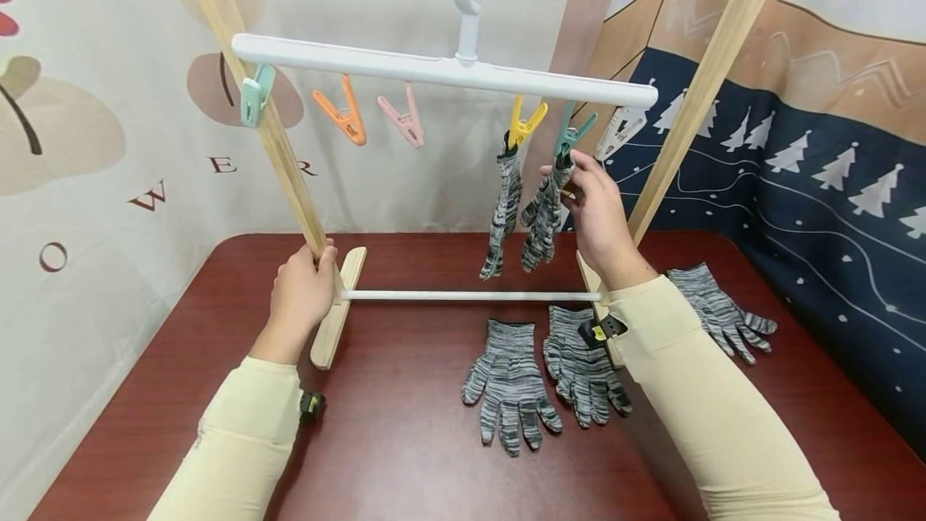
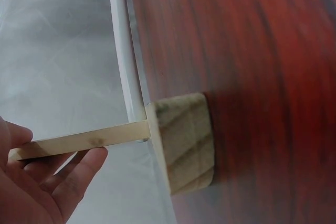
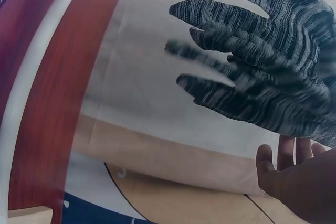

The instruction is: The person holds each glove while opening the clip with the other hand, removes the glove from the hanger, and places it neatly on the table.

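Observation:
My left hand (image 1: 302, 288) grips the left wooden post (image 1: 289, 175) of a drying rack low down; in the left wrist view, the thumb and fingers (image 2: 79, 182) close around the thin post. My right hand (image 1: 596, 207) is raised beside a grey-striped knit glove (image 1: 544, 219), which hangs from a teal clothespin (image 1: 573, 135). Its fingers touch the glove near the cuff, some passing behind it. In the right wrist view, the thumb (image 3: 265, 160) stands apart from the hanging gloves. A second glove (image 1: 502, 215) hangs alongside from a yellow clothespin (image 1: 524, 123).
A white hanger bar (image 1: 434, 69) also carries mint (image 1: 255, 99), orange (image 1: 343, 112), pink (image 1: 403, 115) and white (image 1: 620, 131) clothespins. More striped gloves lie on the dark red table (image 1: 405, 424): one in front (image 1: 510, 384), one beside it (image 1: 582, 368), another at right (image 1: 719, 312).

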`<state>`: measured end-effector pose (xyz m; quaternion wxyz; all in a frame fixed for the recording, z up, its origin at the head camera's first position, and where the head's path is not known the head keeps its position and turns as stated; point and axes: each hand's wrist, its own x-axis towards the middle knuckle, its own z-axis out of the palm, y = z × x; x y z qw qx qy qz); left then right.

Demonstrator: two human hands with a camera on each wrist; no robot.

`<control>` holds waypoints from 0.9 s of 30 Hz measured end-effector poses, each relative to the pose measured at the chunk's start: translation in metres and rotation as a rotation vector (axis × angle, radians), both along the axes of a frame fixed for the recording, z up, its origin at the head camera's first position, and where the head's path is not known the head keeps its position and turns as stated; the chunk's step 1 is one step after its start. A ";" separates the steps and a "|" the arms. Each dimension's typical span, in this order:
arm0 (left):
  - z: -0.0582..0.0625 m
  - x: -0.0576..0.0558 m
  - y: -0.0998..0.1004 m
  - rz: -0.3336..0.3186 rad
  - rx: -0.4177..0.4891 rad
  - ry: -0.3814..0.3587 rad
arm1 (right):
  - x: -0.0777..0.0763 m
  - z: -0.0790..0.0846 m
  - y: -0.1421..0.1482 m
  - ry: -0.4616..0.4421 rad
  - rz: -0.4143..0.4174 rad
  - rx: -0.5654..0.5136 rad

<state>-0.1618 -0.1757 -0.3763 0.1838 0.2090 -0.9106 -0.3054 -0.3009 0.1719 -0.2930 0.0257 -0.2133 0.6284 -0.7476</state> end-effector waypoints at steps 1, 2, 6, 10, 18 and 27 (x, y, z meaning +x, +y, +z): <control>0.000 0.000 0.000 0.000 0.000 0.001 | 0.001 0.000 0.000 0.001 0.002 -0.002; 0.000 0.000 0.000 0.000 0.001 0.002 | 0.002 -0.001 0.000 -0.001 0.006 -0.009; -0.001 0.000 0.000 0.006 0.000 -0.001 | 0.008 -0.001 0.000 0.000 0.025 -0.032; -0.001 0.000 0.000 0.010 0.000 -0.005 | 0.015 0.000 -0.002 -0.026 0.040 -0.077; 0.001 0.000 0.001 0.012 0.003 -0.003 | 0.031 0.000 -0.003 -0.039 0.078 -0.208; -0.001 -0.001 0.000 0.009 0.005 0.001 | 0.054 -0.011 -0.004 -0.007 0.105 -0.267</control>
